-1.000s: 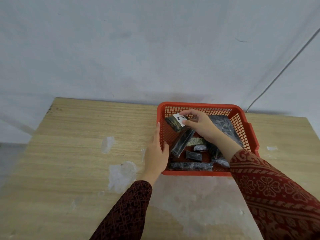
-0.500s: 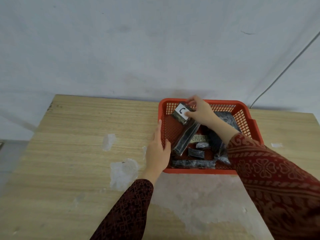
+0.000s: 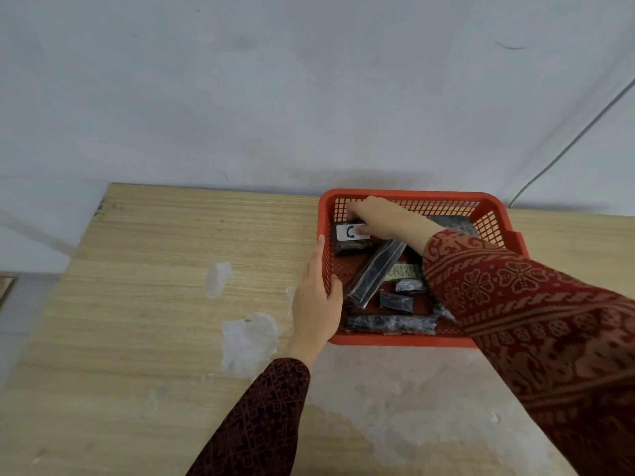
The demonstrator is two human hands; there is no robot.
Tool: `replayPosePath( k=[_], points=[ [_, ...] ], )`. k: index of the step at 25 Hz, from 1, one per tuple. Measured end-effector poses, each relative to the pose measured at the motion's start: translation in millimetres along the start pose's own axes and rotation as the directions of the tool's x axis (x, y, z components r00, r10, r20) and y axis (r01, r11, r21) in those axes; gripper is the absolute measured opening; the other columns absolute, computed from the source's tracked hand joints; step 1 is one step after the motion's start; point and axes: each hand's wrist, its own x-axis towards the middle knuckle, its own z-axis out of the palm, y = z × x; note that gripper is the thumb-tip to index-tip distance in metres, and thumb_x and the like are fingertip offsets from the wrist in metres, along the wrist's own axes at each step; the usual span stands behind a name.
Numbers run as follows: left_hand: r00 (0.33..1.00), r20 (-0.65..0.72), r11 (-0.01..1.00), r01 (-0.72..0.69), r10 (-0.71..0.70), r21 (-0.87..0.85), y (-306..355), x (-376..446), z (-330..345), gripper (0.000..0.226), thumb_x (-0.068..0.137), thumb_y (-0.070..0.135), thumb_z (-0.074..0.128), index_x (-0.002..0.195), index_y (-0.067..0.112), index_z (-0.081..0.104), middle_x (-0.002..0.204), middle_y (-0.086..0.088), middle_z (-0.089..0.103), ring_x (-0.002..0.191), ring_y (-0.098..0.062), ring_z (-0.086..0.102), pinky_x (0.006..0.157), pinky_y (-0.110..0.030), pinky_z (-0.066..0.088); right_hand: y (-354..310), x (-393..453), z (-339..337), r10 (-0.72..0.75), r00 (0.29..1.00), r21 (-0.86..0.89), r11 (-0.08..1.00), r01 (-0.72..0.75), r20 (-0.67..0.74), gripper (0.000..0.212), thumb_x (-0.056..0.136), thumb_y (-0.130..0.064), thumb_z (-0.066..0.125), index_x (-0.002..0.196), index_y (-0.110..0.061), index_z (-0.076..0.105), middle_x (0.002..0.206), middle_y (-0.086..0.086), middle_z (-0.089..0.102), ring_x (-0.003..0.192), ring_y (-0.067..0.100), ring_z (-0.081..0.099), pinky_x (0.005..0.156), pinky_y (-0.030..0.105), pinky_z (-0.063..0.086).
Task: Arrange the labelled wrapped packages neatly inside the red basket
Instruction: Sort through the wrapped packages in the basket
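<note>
The right hand (image 3: pixel 381 219) reaches into the red basket (image 3: pixel 412 194) and rests on the package labelled C (image 3: pixel 350 237), which sits in the corner at about 10 o'clock from the basket's middle, close against the left and far walls. Its fingers (image 3: pixel 357 210) curl over the far edge of that package while the thumb lies on the white label, so the grip reads as a light pinch or press on the package; whether the package is already released cannot be told. The package lies flat, its long axis running from 9 to 3 o'clock, label up, the letter upright towards the person.

The left hand (image 3: pixel 318 300) holds the basket's left wall, thumb inside the mesh and fingers flat and together outside, steadying it on the table (image 3: pixel 154 304).

The next candidate is probably the long package (image 3: pixel 376 273), lying at about 5 o'clock from the right hand, just beside the C package. Its long axis runs from 7 to 1 o'clock, skewed against the walls, its far end under the right wrist. The right hand is the nearer one. Turning it parallel to a wall would tidy the row. A flat long package (image 3: pixel 390 325) lies along the near wall, axis 9 to 3, and small packages (image 3: pixel 395 300) sit between
</note>
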Motion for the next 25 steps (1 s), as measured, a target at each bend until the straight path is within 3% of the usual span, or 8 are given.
replayPosePath(
  k=[5, 9, 11, 14, 16, 19, 22, 25],
  points=[
    [1.0, 0.003, 1.0, 0.011, -0.011, 0.001, -2.1, 1.2, 2.4, 0.075, 0.093, 0.011, 0.05, 0.151, 0.04, 0.011, 0.145, 0.023, 0.025, 0.106, 0.041, 0.019, 0.083, 0.014, 0.02, -12.7, 1.6, 11.1, -0.036, 0.992, -0.163, 0.985, 0.056, 0.118, 0.062, 0.075, -0.041, 0.074, 0.124, -0.01, 0.053, 0.123, 0.008, 0.059, 0.11, 0.028, 0.056, 0.093, 0.041, 0.048],
    [1.0, -0.006, 1.0, 0.0, 0.0, 0.027, -3.7, 1.2, 3.1, 0.075, 0.093, 0.012, 0.05, 0.151, 0.04, 0.01, 0.149, 0.019, 0.026, 0.11, 0.04, 0.018, 0.083, 0.014, 0.019, -20.8, 1.9, 11.8, 0.0, 0.997, -0.399, 0.917, 0.031, 0.079, 0.06, 0.072, -0.043, 0.076, 0.12, -0.012, 0.057, 0.117, 0.007, 0.061, 0.106, 0.029, 0.06, 0.076, 0.039, 0.051],
    [1.0, -0.004, 1.0, -0.008, 0.008, 0.026, -3.9, 0.4, 3.2, 0.075, 0.093, 0.012, 0.05, 0.151, 0.039, 0.01, 0.152, 0.014, 0.028, 0.118, 0.03, 0.023, 0.086, 0.012, 0.021, -26.3, -2.6, 14.1, 0.069, 0.995, -0.331, 0.943, -0.041, 0.072, 0.054, 0.077, -0.033, 0.075, 0.122, -0.009, 0.056, 0.12, 0.01, 0.057, 0.107, 0.031, 0.058, 0.08, 0.041, 0.052],
    [1.0, -0.001, 0.999, -0.025, 0.025, 0.032, -0.3, -0.5, 1.9, 0.074, 0.093, 0.013, 0.05, 0.152, 0.036, 0.012, 0.153, 0.005, 0.034, 0.129, 0.006, 0.032, 0.097, -0.002, 0.028, -36.6, -24.9, 15.4, 0.161, 0.987, -0.071, 0.984, -0.161, -0.009, 0.04, 0.087, -0.024, 0.063, 0.124, -0.008, 0.054, 0.123, 0.013, 0.058, 0.109, 0.032, 0.057, 0.09, 0.044, 0.051],
    [0.997, -0.056, 0.993, -0.046, 0.052, 0.109, 1.0, -0.6, 2.0, 0.068, 0.092, 0.013, 0.051, 0.152, 0.027, 0.02, 0.147, -0.003, 0.04, 0.13, -0.008, 0.038, 0.103, -0.022, 0.036, -45.1, -57.7, 21.4, 0.172, 0.962, 0.134, 0.98, -0.145, -0.211, 0.039, 0.09, -0.024, 0.057, 0.126, -0.011, 0.054, 0.124, 0.01, 0.059, 0.113, 0.029, 0.055, 0.095, 0.043, 0.048],
    [0.983, -0.092, 0.945, -0.126, 0.16, 0.301, 4.0, -2.3, 4.2, 0.049, 0.092, 0.014, 0.051, 0.14, 0.012, 0.043, 0.148, -0.014, 0.038, 0.139, -0.027, 0.031, 0.112, -0.048, 0.032, -52.0, -129.3, 47.2, 0.237, 0.817, 0.311, 0.948, -0.074, -0.527, 0.036, 0.091, -0.023, 0.057, 0.125, -0.014, 0.055, 0.127, 0.007, 0.057, 0.12, 0.025, 0.049, 0.101, 0.043, 0.041],
    [0.945, -0.056, 0.872, -0.274, 0.323, 0.406, 8.3, -3.9, 2.6, 0.04, 0.094, 0.017, 0.051, 0.133, 0.01, 0.05, 0.151, -0.016, 0.034, 0.143, -0.028, 0.027, 0.116, -0.046, 0.027, -51.0, -187.3, 86.7, 0.394, 0.75, 0.403, 0.896, -0.186, -0.531, 0.033, 0.091, -0.024, 0.058, 0.122, -0.013, 0.057, 0.125, 0.006, 0.057, 0.116, 0.023, 0.051, 0.096, 0.04, 0.044],
    [0.876, 0.155, 0.751, -0.474, 0.458, 0.461, 13.8, -3.6, 8.8, 0.046, 0.095, 0.026, 0.049, 0.138, 0.011, 0.044, 0.145, -0.012, 0.044, 0.134, -0.025, 0.042, 0.108, -0.035, 0.038, -55.7, -204.7, 111.8, 0.328, 0.773, 0.206, 0.945, -0.256, -0.543, 0.021, 0.094, -0.028, 0.049, 0.094, -0.015, 0.065, 0.091, 0.002, 0.068, 0.085, 0.021, 0.062, 0.074, 0.035, 0.048]
  ],
)
